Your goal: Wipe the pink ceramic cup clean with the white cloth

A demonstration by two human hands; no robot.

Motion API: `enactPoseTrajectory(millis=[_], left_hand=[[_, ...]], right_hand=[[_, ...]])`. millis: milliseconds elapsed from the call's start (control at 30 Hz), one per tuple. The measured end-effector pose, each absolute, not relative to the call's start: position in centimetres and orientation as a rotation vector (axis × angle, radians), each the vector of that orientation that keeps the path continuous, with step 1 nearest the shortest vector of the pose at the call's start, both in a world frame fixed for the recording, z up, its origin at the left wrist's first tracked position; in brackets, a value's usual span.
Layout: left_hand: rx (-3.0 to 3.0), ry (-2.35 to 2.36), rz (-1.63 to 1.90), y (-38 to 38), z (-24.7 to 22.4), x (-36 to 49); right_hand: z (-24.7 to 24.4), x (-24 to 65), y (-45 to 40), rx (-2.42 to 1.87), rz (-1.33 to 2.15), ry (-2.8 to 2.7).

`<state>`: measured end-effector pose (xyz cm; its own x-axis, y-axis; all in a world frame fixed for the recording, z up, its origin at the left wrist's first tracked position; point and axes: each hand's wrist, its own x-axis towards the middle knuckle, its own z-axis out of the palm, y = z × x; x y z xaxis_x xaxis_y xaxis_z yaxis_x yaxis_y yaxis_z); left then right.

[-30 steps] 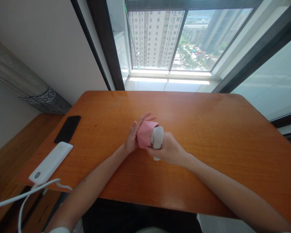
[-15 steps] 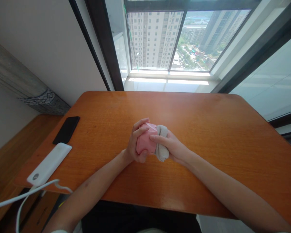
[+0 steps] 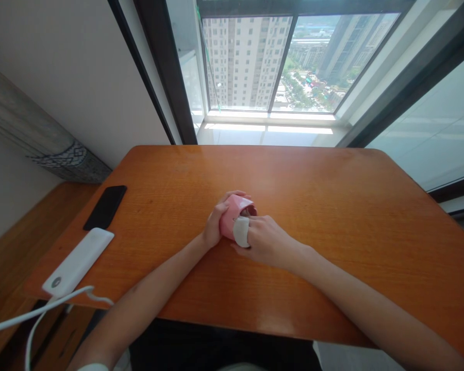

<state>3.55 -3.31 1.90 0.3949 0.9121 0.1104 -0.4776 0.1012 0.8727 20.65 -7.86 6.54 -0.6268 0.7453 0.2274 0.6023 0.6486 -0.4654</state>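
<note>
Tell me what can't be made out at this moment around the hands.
Head view only:
- Pink object: much of it hidden by the left hand and right hand, so its full shape is unclear.
- White piece: partly covered by the right hand's fingers; material unclear.
- Inside the pink object's opening: too small to tell.
- White cable: cut off by the left edge.

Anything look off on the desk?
Nothing spilled or damaged. One mild oddity: the white power bank sits at the wooden desk's left corner, its white cable trailing over the edge. The left hand and right hand around the pink bundle look normal.
</note>
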Motion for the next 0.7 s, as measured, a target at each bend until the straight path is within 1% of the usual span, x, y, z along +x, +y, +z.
enactPoseTrajectory(millis=[100, 167, 233, 300, 367, 433, 567, 700], left_hand=[[0.963, 0.497, 1.074, -3.1, 1.8, 3.5], [0.951, 0.446, 1.084, -3.1, 1.8, 3.4], [0.980, 0.405, 1.121, -3.1, 1.6, 3.3], [1.088, 0.397, 1.205, -3.2, 1.3, 3.2], [1.272, 0.407, 1.302, -3.3, 0.9, 3.0], [1.493, 0.408, 1.371, -3.5, 0.5, 2.9], [1.832, 0.420, 1.454, -3.7, 0.4, 2.8], [1.867, 0.456, 1.547, -3.7, 0.4, 2.9]], right_hand=[[6.0, 20.6, -7.8, -1.075, 0.441, -2.486], [6.2, 20.6, -7.8, -1.141, 0.496, -2.371], [6.8, 20.6, -7.8, -1.238, 0.691, -2.143], [7.9, 20.8, -7.6, -1.309, 1.014, -1.818], [9.0, 21.0, -7.4, -1.282, 1.324, -1.459], [9.8, 21.0, -7.3, -1.177, 1.525, -1.157], [10.0, 20.5, -7.2, -1.034, 1.732, -0.832], [9.5, 20.0, -7.5, -0.997, 1.767, -0.856]])
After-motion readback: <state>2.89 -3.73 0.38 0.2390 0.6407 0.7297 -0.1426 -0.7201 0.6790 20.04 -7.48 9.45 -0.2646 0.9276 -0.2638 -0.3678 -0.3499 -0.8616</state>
